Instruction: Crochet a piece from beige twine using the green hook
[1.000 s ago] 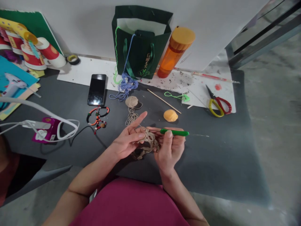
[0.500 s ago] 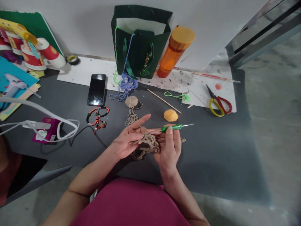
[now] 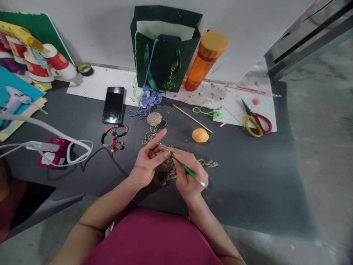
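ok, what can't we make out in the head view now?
All head view:
- Beige yarn piece: full outline hidden, partly covered by the left hand and right hand.
- Green-handled hook: tip too small to tell if yarn is caught on it; silvery rear end blurred.
- Green bag: lower inside hidden by its front wall.
- Blue sheet: cut off by the left edge.

Green-handled hook (image 3: 184, 165), tan crochet piece (image 3: 168, 169)

Hook slants, metal tip toward 10 o'clock, opposite end toward 4. Piece is crumpled, partly hidden; braided strip (image 3: 209, 163) shows at its 3 o'clock. Tan yarn ball (image 3: 153, 119) lies near 12 o'clock, loose strands (image 3: 149, 136) at the ball's 6.
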Action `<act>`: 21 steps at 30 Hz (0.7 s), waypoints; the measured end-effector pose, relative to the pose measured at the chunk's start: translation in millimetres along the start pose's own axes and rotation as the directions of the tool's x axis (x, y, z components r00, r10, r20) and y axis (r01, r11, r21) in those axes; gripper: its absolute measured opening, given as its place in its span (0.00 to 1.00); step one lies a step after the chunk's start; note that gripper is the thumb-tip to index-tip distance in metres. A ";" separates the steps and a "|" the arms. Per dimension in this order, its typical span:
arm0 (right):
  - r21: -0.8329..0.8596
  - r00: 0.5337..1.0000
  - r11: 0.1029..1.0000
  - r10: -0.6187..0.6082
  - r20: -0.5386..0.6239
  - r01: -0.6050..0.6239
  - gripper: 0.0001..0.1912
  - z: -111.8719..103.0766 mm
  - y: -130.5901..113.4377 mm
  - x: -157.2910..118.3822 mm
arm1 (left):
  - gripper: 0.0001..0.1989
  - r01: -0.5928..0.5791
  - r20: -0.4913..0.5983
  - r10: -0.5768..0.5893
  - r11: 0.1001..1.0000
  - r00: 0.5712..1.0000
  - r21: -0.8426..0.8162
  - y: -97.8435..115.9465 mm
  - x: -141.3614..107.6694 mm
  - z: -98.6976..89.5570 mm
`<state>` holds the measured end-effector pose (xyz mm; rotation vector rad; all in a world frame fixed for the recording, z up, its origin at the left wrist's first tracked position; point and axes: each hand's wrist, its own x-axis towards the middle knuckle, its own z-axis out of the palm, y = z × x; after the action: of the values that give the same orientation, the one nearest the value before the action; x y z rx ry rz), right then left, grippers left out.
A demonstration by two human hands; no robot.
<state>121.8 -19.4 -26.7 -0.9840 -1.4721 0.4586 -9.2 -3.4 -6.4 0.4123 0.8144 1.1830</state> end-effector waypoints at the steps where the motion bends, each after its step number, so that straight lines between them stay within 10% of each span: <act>1: -0.036 0.998 0.997 -0.061 0.005 0.061 0.14 0.5 -0.2 1.1 | 0.32 0.009 -0.004 -0.009 1.000 1.000 -0.011 -0.2 0.4 0.1; 21: 0.050 0.868 0.902 0.427 -0.253 -0.429 0.10 -2.5 8.8 -4.9 | 0.31 0.233 0.068 -0.228 0.970 0.971 -0.077 4.3 2.2 -3.8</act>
<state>126.3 -19.0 -36.0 -1.3327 -1.0170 0.6175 -14.5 -0.3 -6.7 0.2735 0.7380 0.9806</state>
